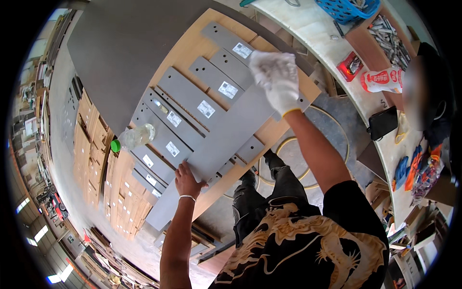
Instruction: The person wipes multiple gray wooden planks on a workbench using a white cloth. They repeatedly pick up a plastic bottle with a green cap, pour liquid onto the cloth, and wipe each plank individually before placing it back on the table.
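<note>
Along the near edge of the wood-coloured board (pixel 185 53): we have the long grey panel (pixel 240 127) lying over the shorter grey panels (pixel 180 91), covering their near ends.
Left hand: we see the bare left hand (pixel 189 183) lying on the long panel toward the board's left end, fingers spread and thumb apart, nothing showing in its grip.
Right hand: we see the white-gloved right hand (pixel 275 82) at the panel's other end, toward the board's right corner; it is blurred, so we cannot tell its grip or whether it presses down.
Slip risk: uneven support beneath could, we judge, let the long panel rock or slide if one hand bears harder.
Scratch risk: grit between the faces could mark them, and dragging might catch the white stickers (pixel 206 109).
Clear bottle: lying at the board's far edge, its green cap pointing outward, the bottle (pixel 137 137) could roll off if a panel nudges it.
Floor hose: yellow loops of hose (pixel 348 144) beyond the near edge could catch our feet if we step back.
</note>
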Tool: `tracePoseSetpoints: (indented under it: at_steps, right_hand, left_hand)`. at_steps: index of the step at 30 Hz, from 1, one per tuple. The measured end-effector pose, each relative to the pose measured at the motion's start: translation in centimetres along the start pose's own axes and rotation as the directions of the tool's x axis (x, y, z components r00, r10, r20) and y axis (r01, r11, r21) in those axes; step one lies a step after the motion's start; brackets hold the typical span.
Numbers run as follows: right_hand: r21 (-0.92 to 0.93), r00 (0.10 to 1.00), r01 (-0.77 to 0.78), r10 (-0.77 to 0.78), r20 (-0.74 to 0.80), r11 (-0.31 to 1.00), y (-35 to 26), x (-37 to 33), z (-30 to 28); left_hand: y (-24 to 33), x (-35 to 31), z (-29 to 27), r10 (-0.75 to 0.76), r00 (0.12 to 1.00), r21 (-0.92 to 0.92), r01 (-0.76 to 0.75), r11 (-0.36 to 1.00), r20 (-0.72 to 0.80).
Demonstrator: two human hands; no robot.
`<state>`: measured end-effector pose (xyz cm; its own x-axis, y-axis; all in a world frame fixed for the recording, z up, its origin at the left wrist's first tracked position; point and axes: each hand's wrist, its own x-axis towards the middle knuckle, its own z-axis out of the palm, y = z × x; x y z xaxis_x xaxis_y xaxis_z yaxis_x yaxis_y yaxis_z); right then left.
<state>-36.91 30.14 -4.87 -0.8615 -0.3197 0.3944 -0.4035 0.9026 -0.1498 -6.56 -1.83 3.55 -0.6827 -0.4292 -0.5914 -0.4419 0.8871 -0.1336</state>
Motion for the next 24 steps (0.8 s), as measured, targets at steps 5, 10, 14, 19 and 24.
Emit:
tracePoseSetpoints:
  at_steps: [5, 10, 14, 19, 24]
  right_hand:
    - [0.786, 0.85, -0.442, 0.077, 0.52, -0.431, -12.1, -2.2, -3.5]
    - [0.518, 0.961, 0.209, -0.273, 0.049, 0.829, -19.0, -8.9, -2.8]
    - [0.817, 0.845, -0.501, 0.041, 0.532, -0.285, -9.9, -3.7, -2.2]
    - [0.539, 0.976, -0.215, 0.199, 0.089, 0.814, -8.7, -2.1, -3.4]
    - [0.581, 0.746, 0.024, -0.402, 0.531, 0.813, -23.2, -9.9, -5.2]
  left_hand:
    - [-0.5, 0.0, 0.3, -0.02, 1.0, 0.017, 0.02, 1.0, 0.013]
    - [0.0, 0.2, 0.1, -0.021, 0.999, 0.003, 0.021, 1.0, 0.044]
    - [-0.6, -0.1, 0.7, -0.025, 1.0, -0.002, 0.025, 1.0, 0.016]
    - [-0.3, 0.1, 0.4, -0.026, 0.999, 0.006, 0.026, 1.0, 0.023]
    - [-0.6, 0.2, 0.5, 0.013, 1.0, 0.026, -0.013, 1.0, -0.006]
